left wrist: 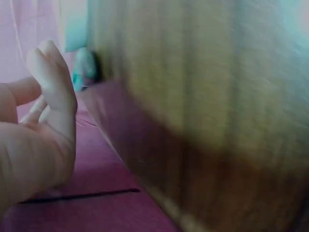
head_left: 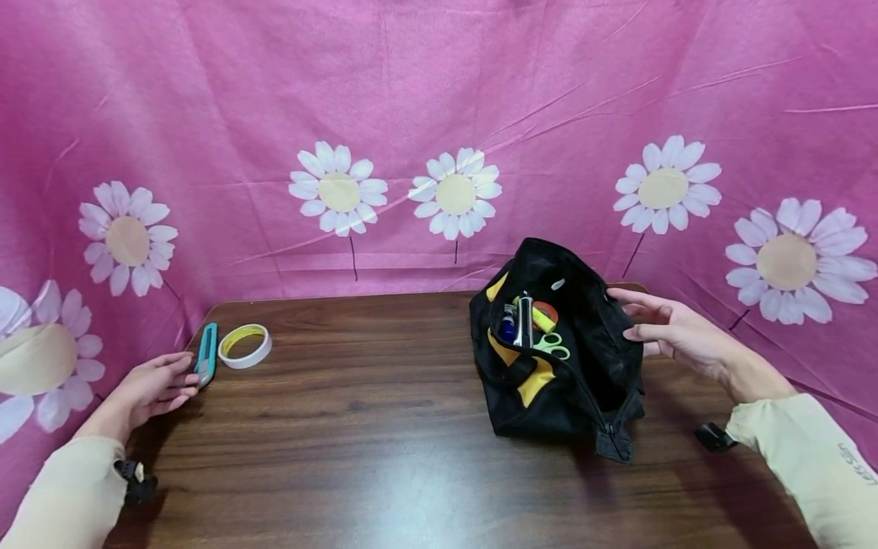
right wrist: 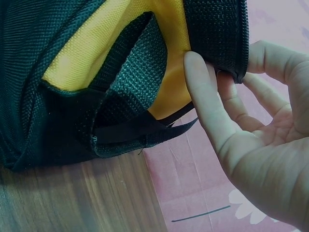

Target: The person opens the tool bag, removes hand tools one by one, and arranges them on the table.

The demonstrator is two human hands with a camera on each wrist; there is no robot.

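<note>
At the table's left edge lies a teal utility knife (head_left: 206,355). My left hand (head_left: 154,387) is beside it with loosely bent fingers, the fingertips at or very near the knife; contact is hard to tell. In the left wrist view the hand (left wrist: 46,111) curls around nothing. My right hand (head_left: 686,335) pinches the rim of a black and yellow tool bag (head_left: 549,412), thumb and fingers on either side of the zipper edge (right wrist: 245,38). Inside the unzipped bag sit green-handled scissors (head_left: 552,347), a yellow marker-like item (head_left: 543,320) and a dark blue item (head_left: 507,324).
A roll of white tape (head_left: 255,357) lies just right of the knife. The brown wooden table (head_left: 357,427) spans the space between both hands. Pink cloth (head_left: 411,91) with printed daisies hangs behind and at both sides.
</note>
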